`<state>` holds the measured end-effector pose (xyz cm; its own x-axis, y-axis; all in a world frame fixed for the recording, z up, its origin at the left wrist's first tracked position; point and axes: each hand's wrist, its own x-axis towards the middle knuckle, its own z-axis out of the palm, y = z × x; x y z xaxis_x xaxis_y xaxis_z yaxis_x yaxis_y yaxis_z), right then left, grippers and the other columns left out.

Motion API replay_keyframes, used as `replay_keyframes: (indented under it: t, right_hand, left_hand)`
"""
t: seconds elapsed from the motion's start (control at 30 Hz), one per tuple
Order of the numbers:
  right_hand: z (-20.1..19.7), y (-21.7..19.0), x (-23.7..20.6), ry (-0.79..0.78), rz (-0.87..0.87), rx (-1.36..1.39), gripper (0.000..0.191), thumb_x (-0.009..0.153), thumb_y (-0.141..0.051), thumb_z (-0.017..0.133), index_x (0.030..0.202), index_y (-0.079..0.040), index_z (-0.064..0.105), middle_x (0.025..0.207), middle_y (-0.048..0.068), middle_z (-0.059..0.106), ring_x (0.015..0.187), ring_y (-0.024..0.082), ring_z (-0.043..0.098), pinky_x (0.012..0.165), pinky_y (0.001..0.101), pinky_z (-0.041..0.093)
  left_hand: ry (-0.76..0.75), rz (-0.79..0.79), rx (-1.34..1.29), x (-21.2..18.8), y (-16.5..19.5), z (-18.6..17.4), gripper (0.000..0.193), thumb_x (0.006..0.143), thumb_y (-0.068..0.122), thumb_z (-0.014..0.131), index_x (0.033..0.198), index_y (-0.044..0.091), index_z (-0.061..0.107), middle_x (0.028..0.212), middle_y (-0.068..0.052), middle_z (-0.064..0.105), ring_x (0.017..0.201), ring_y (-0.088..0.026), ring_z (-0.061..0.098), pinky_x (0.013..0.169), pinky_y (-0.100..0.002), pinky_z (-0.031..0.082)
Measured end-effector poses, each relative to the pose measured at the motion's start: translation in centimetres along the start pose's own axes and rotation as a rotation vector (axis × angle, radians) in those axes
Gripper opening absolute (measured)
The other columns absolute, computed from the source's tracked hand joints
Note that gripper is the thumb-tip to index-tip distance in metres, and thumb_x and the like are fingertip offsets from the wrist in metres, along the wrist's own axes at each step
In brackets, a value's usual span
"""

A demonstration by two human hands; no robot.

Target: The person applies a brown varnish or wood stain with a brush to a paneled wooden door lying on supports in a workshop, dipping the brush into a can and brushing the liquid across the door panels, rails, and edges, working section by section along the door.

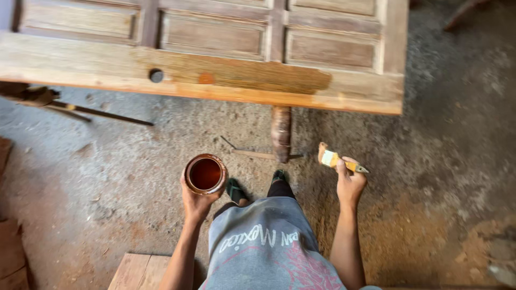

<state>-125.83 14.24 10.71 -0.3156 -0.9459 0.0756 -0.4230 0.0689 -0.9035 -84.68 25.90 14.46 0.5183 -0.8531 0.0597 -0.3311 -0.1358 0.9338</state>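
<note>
Nearest, a plank end (134, 271) at the bottom edge, beside a grey printed shirt (269, 247). Left hand (196, 201) cupped from below around a small round tin of dark reddish-brown stain (205, 174), fingers closed on its side. Right hand (349, 185) wrapped around the yellow handle of a paintbrush (336, 160), bristles up and to the left. Between the hands, sandalled feet (235, 190) on the dusty concrete floor (107, 161). Beyond, a turned wooden leg (281, 133). Farthest, a panelled wooden door (215, 59) lying flat, its near rail partly darkened with a wet stained patch (258, 72).
</note>
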Motion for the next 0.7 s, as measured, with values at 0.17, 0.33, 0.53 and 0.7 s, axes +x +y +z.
replay_keyframes:
  t: [0.17,0.33,0.53,0.7]
  right_hand:
    - [-5.0,2.0,1.5,0.036,0.159,0.172,0.027,0.103,-0.015,0.066,0.119,0.006,0.065,0.105,0.013,0.072,0.091,0.018,0.073,0.082,0.0325,0.061]
    - [-11.4,5.6,4.4,0.091,0.199,0.228,0.027,0.1,-0.012,0.066,0.119,0.008,0.064,0.109,0.014,0.07,0.092,0.02,0.074,0.081,0.0333,0.063]
    - [-17.0,7.8,11.2,0.081,0.3,0.353,0.023,0.105,-0.012,0.061,0.121,0.005,0.064,0.109,0.017,0.071,0.09,0.021,0.073,0.08,0.0318,0.063]
    - [-18.3,5.6,16.8,-0.057,0.158,0.339,0.023,0.105,-0.012,0.062,0.119,0.006,0.064,0.11,0.017,0.071,0.093,0.021,0.074,0.081,0.0336,0.065]
  left_hand:
    - [-0.04,0.028,-0.083,0.0,1.5,4.8,0.097,0.065,0.019,0.094,0.145,0.003,0.043,0.138,-0.013,0.058,0.128,-0.024,0.059,0.111,-0.039,0.047]
    - [-0.047,0.053,-0.089,0.3,3.8,12.0,0.095,0.068,0.02,0.096,0.145,0.003,0.044,0.14,-0.012,0.058,0.13,-0.024,0.059,0.113,-0.039,0.047]
    - [-0.001,0.06,-0.027,0.4,7.7,21.0,0.095,0.069,0.02,0.098,0.144,0.003,0.043,0.139,-0.013,0.057,0.129,-0.024,0.059,0.112,-0.039,0.047]
    - [-0.037,0.067,-0.067,0.5,11.1,26.7,0.103,0.066,0.023,0.098,0.146,0.001,0.037,0.139,-0.014,0.056,0.128,-0.024,0.058,0.112,-0.039,0.047]
